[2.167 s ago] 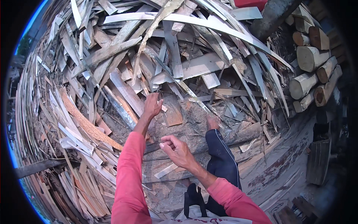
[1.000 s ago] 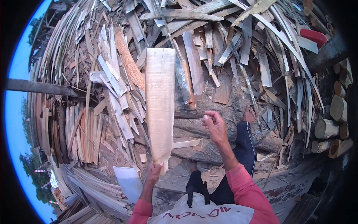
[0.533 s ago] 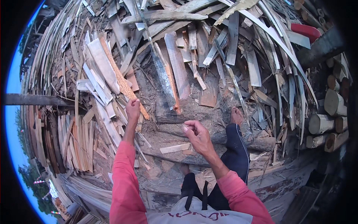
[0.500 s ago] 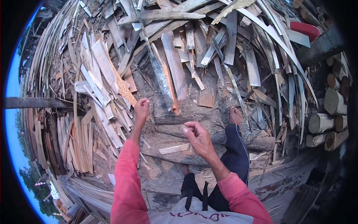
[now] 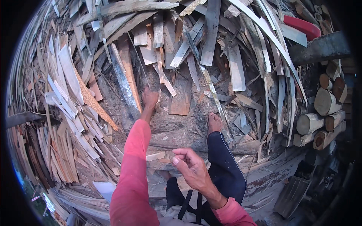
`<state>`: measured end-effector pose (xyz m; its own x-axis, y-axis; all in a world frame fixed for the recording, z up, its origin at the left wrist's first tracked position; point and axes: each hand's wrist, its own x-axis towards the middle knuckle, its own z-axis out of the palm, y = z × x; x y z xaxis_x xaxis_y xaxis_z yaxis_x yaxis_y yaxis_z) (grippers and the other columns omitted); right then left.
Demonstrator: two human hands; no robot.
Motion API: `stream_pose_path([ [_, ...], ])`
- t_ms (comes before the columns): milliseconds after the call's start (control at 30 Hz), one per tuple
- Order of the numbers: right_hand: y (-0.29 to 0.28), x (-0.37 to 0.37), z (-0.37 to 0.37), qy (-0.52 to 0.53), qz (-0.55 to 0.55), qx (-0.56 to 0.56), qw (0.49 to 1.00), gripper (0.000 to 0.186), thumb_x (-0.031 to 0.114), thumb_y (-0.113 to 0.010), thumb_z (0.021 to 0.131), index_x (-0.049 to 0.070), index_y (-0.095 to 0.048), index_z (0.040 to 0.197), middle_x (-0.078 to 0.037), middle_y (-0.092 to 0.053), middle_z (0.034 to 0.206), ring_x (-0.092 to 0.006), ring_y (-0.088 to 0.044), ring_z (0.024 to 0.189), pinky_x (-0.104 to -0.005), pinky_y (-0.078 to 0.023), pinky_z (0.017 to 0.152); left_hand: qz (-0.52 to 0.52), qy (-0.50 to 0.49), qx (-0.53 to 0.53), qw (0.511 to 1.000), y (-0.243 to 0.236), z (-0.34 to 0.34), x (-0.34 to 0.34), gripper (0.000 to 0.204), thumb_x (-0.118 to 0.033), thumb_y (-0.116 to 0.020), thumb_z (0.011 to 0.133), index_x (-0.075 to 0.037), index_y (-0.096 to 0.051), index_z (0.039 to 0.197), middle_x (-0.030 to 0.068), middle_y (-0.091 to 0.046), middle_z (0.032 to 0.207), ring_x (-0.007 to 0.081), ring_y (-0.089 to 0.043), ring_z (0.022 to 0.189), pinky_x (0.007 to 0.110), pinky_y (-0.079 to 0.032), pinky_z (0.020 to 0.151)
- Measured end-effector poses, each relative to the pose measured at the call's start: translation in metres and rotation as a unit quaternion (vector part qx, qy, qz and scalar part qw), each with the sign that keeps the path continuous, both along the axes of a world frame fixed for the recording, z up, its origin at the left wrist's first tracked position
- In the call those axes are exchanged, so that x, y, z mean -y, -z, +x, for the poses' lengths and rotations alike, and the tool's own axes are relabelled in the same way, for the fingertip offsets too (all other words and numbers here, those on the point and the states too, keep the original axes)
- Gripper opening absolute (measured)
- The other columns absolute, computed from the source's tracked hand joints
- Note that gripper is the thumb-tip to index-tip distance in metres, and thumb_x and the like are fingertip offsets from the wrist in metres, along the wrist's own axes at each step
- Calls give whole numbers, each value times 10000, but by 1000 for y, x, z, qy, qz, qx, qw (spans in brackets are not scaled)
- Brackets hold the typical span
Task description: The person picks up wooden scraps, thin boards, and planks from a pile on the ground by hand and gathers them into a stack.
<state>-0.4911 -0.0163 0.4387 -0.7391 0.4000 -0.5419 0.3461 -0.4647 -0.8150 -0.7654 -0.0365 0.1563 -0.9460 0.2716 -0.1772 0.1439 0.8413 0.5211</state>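
My left hand (image 5: 150,98) reaches forward to the ground, its fingers closed around the near end of a thin wooden board (image 5: 139,58) that shows edge-on as a narrow strip. Just left of it lies a long split piece of wood (image 5: 130,77), pale grey on one side and orange on the other. My right hand (image 5: 192,171) hovers in front of my body, fingers curled and thumb near the forefinger; nothing shows in it. Below its level, to the left, a short pale wood strip (image 5: 155,156) rests on the ground.
Wood slabs (image 5: 211,34) are heaped ahead, with long bent strips (image 5: 277,41) at the right. Cut logs (image 5: 325,101) are stacked at far right, near a red plastic object (image 5: 301,26). Split sticks (image 5: 56,154) stand at left. My bare foot (image 5: 215,123) is on the ground.
My left hand has moved forward and down and taken hold of the board, which has turned edge-on. My right hand is lower in the picture. The whole view has shifted to the right.
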Motion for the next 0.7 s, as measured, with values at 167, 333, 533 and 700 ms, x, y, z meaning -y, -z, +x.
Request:
stream_pose_path([
  [167, -1, 15, -4, 33, -49, -12, 998, 283, 147, -574, 902, -34, -521, 1112, -40, -600, 875, -76, -562, 796, -217, -458, 716, 316, -47, 198, 927, -10, 97, 84, 353, -65, -628, 747, 48, -582, 1078, 103, -652, 964, 195, -612, 874, 308, -467, 801],
  [333, 3, 33, -4, 53, -20, -14, 998, 261, 147, -558, 907, -28, -523, 1098, -64, -619, 863, -98, -579, 777, -224, -461, 683, 389, -77, 234, 888, -74, 73, 202, 363, -40, -623, 765, 35, -561, 1114, 88, -638, 1016, 178, -610, 886, 305, -468, 820],
  [533, 10, 61, -15, 6, 13, -59, 998, 281, 189, -596, 884, -5, -552, 1082, -14, -588, 827, -63, -522, 722, -225, -448, 640, -96, -217, -416, 878, -235, -146, 299, 561, -196, -649, 788, 101, -413, 1202, 206, -571, 1020, 286, -571, 906, 357, -447, 837],
  [700, -8, 31, -11, 30, 41, -63, 997, 272, 169, -591, 877, -12, -549, 1076, -26, -593, 826, -70, -527, 702, -236, -459, 621, 158, -15, -102, 982, -217, -118, 167, 267, -195, -583, 855, 29, -599, 999, 58, -608, 811, 145, -552, 730, 278, -451, 695],
])
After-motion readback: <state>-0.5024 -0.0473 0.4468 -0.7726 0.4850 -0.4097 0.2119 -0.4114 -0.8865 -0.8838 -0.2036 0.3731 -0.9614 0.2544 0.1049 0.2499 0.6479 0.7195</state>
